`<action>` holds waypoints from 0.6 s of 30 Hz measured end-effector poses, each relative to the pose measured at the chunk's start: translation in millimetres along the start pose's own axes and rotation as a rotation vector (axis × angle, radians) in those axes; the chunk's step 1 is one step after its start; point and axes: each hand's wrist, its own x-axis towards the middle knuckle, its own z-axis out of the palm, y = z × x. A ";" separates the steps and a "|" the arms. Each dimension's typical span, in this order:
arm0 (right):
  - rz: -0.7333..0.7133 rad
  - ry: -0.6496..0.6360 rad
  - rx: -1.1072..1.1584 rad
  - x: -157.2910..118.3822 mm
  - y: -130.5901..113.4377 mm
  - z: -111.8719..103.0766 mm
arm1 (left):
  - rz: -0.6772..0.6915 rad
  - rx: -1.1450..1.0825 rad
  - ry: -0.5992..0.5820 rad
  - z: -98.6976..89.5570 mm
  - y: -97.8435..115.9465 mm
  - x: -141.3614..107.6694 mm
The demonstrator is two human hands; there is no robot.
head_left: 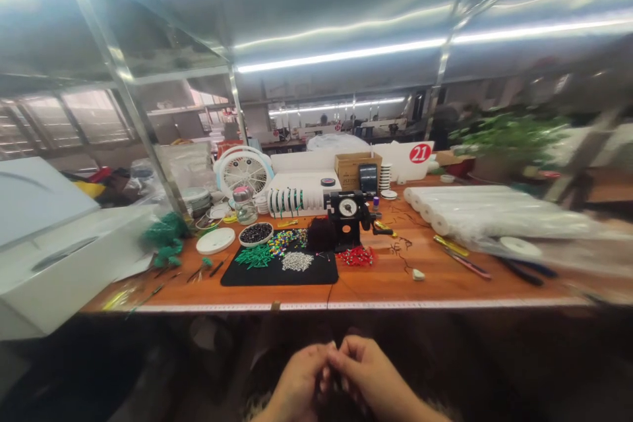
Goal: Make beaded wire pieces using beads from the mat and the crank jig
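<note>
My left hand (297,379) and my right hand (366,369) are held together at the bottom of the view, below the table's front edge. Their fingertips meet around a small dark piece (336,379), mostly hidden by the fingers. Beyond the hands, a wooden workbench (390,283) carries a black mat (316,275) with heaps of green, multicoloured and silver beads. A bowl of dark beads (256,234) stands at the mat's far edge. Red beads (356,256) lie just to its right. Neither hand touches the bench.
A dial scale (347,211) stands behind the mat, and white rolls (494,211) lie at the right near several hand tools (465,264). A white machine (49,231) stands at the left. A measuring tape (346,306) runs along the bench's front edge.
</note>
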 end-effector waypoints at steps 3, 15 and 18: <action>-0.046 0.010 -0.074 -5.5 -8.5 -3.5 | 0.014 0.060 -0.053 4.5 10.5 -2.5; -0.435 0.627 -0.626 81.4 -150.5 -196.0 | 0.062 0.267 -0.342 45.1 99.9 28.5; -0.447 0.758 -0.624 147.6 -164.5 -246.3 | 0.008 0.361 -0.395 57.7 107.7 49.9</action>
